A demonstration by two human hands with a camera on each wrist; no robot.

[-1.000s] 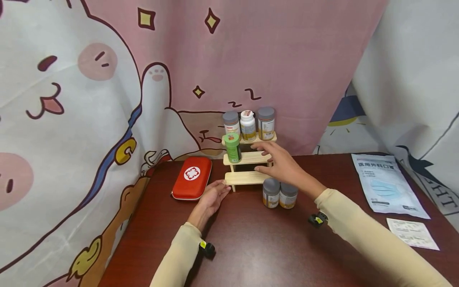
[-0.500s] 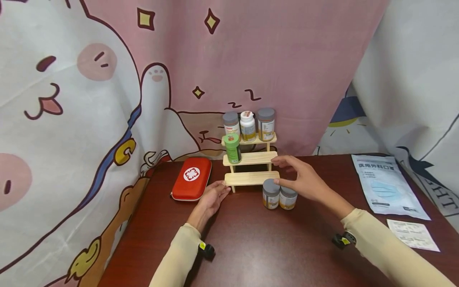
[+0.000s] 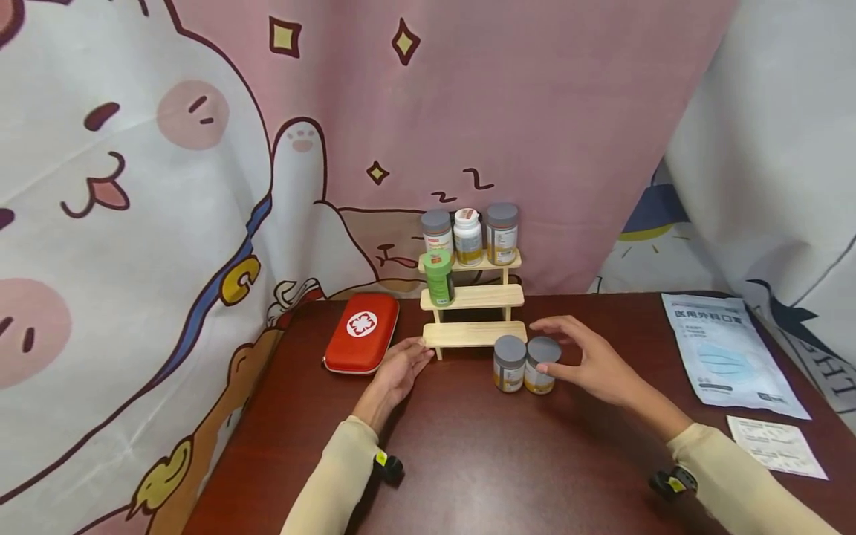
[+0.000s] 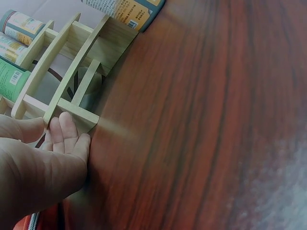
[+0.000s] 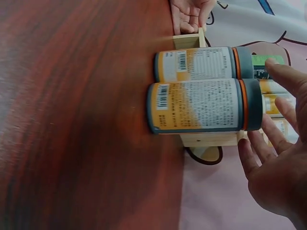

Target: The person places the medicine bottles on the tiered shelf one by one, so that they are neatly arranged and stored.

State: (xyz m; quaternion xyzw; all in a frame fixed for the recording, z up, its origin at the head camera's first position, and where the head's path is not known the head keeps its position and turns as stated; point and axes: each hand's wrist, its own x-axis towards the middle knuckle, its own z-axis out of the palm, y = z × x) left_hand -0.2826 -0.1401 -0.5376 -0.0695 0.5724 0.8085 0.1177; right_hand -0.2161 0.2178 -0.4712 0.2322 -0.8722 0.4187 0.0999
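Observation:
A three-tier wooden display rack (image 3: 461, 334) stands at the back of the table. My left hand (image 3: 400, 368) pinches the left end of its lowest step; in the left wrist view the thumb lies on one side of the board, the fingers on the other. Two grey-lidded supplement jars stand side by side before the rack's right end: a left jar (image 3: 510, 364) and a right jar (image 3: 542, 357). My right hand (image 3: 591, 364) is beside the right jar, thumb and fingers spread about its lid (image 5: 254, 104), not closed on it.
On the rack's top step are a grey-lidded jar (image 3: 438, 232), a white bottle (image 3: 468, 236) and another grey-lidded jar (image 3: 501, 234). A green bottle (image 3: 438, 279) stands on the middle step. A red first-aid case (image 3: 361, 334) lies left, a mask packet (image 3: 735, 353) and blister pack (image 3: 777, 446) right.
My right hand has drawn back from the rack's middle step, moving right and down to the right jar. The left hand keeps its place at the lowest step. The view has shifted slightly.

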